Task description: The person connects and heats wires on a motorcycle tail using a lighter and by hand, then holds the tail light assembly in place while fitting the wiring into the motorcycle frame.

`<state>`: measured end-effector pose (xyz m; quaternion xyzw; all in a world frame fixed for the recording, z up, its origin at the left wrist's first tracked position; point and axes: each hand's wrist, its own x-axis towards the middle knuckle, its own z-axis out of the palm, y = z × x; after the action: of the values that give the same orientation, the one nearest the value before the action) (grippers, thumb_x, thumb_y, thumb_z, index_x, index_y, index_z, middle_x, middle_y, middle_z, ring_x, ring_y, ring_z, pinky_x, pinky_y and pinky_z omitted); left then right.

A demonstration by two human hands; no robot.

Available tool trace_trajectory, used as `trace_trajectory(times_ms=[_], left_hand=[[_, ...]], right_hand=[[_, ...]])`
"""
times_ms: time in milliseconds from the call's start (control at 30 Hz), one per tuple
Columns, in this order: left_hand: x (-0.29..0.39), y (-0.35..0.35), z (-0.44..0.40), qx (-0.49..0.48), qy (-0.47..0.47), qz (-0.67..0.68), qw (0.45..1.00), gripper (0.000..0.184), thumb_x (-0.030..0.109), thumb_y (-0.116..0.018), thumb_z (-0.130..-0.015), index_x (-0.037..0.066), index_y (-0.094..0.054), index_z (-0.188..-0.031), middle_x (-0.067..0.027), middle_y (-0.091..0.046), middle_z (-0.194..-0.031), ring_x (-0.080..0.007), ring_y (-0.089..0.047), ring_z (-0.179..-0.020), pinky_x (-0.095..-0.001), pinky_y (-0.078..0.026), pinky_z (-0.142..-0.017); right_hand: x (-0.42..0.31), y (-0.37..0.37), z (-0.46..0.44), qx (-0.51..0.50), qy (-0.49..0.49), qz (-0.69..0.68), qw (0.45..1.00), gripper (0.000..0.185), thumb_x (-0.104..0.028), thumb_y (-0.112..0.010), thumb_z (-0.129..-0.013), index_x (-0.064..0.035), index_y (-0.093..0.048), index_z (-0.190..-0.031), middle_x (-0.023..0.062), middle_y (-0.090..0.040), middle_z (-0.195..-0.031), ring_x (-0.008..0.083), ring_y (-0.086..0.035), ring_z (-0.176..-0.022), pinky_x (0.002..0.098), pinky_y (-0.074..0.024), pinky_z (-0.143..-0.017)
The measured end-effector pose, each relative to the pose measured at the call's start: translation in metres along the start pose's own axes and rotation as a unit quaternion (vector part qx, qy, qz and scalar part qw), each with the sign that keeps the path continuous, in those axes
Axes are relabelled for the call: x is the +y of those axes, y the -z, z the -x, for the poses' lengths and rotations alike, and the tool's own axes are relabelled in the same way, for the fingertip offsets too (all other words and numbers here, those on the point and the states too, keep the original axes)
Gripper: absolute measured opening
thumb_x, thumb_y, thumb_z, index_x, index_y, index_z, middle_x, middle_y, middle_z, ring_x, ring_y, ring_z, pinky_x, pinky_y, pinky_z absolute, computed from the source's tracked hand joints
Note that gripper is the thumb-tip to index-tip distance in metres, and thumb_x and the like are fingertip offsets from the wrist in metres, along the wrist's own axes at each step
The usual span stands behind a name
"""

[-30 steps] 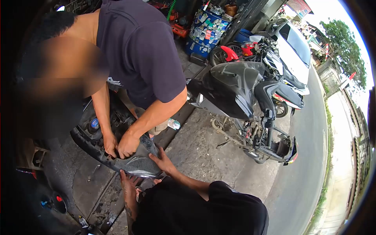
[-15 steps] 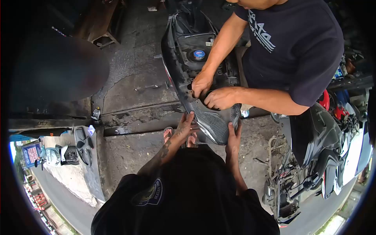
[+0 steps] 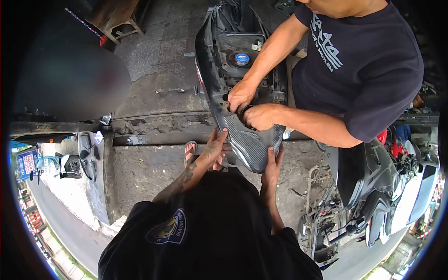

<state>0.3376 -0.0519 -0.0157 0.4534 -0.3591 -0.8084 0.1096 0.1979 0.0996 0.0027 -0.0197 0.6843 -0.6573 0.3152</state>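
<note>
A dark scooter rear body cover with a carbon-pattern finish stands in front of me, its narrow end toward me. My left hand holds its left edge, thumb on top and the other fingers partly hidden beneath. Against the right side of the narrow end, my right hand grips with the thumb on the upper face. Farther up, a co-worker's hand reaches into a gap in the cover. The co-worker's other hand is at a round opening, fingertips hidden. A blue cap shows beyond them.
The co-worker leans in from the right. Stripped scooter parts and a parked motorcycle stand at the lower right. A wooden bench is at the upper left. A raised concrete edge crosses the floor.
My view has shifted slightly. Both my hands stay on the cover's sides, and the co-worker's hands remain at the same openings with small finger movements.
</note>
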Motion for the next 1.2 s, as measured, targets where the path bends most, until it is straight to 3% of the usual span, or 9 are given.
trace_trajectory(times_ms=[333,433,500,733,967,1200], left_hand=[[-0.007,0.002,-0.005,0.021,0.021,0.004,1.000,0.091,0.058,-0.053,-0.093,0.006,-0.007,-0.153,-0.0219,-0.044,-0.134,-0.0334,-0.058,-0.110,-0.0443,-0.052,-0.091],[0.001,-0.002,0.000,0.026,0.028,0.000,0.999,0.090,0.058,-0.052,-0.093,0.006,-0.008,-0.152,-0.0201,-0.045,-0.131,-0.0327,-0.058,-0.110,-0.0442,-0.052,-0.092],[-0.003,0.001,-0.003,0.019,0.036,0.000,0.999,0.089,0.058,-0.052,-0.093,0.007,-0.009,-0.152,-0.0188,-0.046,-0.130,-0.0317,-0.058,-0.110,-0.0439,-0.052,-0.091],[0.003,-0.002,0.000,0.006,0.032,-0.005,0.999,0.079,0.055,-0.050,-0.095,0.009,-0.016,-0.149,-0.0146,-0.047,-0.127,-0.0272,-0.058,-0.109,-0.0433,-0.053,-0.089],[0.001,0.001,0.000,-0.009,0.021,-0.008,1.000,0.077,0.056,-0.049,-0.096,0.009,-0.018,-0.148,-0.0155,-0.047,-0.130,-0.0276,-0.059,-0.107,-0.0424,-0.054,-0.089],[0.006,-0.003,0.003,-0.006,0.023,-0.008,1.000,0.086,0.059,-0.049,-0.094,0.007,-0.010,-0.151,-0.0197,-0.043,-0.135,-0.0317,-0.057,-0.114,-0.0436,-0.053,-0.090]], right_hand=[[-0.004,0.000,0.002,0.011,-0.014,-0.026,1.000,0.067,-0.024,-0.059,-0.096,-0.0017,-0.025,-0.148,0.0196,-0.033,-0.149,0.0289,-0.035,-0.134,0.0383,-0.0307,-0.109],[-0.001,-0.001,0.000,0.008,0.002,-0.015,1.000,0.070,-0.031,-0.060,-0.094,-0.0051,-0.026,-0.150,0.0177,-0.037,-0.147,0.0293,-0.037,-0.132,0.0385,-0.0299,-0.109],[-0.004,-0.001,0.001,0.012,-0.012,-0.021,1.000,0.065,-0.021,-0.058,-0.096,-0.0012,-0.025,-0.148,0.0196,-0.034,-0.149,0.0292,-0.034,-0.134,0.0380,-0.0296,-0.110],[-0.009,-0.003,0.001,0.016,-0.011,0.000,1.000,0.065,-0.019,-0.057,-0.095,-0.0019,-0.025,-0.149,0.0189,-0.032,-0.150,0.0291,-0.033,-0.136,0.0388,-0.0258,-0.112],[-0.007,-0.002,0.001,0.013,-0.020,0.009,1.000,0.067,-0.024,-0.057,-0.095,-0.0021,-0.024,-0.149,0.0199,-0.031,-0.150,0.0309,-0.032,-0.136,0.0399,-0.0255,-0.112],[-0.016,-0.006,0.004,0.019,-0.030,0.019,0.999,0.066,-0.024,-0.056,-0.095,-0.0036,-0.024,-0.149,0.0202,-0.031,-0.150,0.0314,-0.032,-0.136,0.0404,-0.0260,-0.112]])
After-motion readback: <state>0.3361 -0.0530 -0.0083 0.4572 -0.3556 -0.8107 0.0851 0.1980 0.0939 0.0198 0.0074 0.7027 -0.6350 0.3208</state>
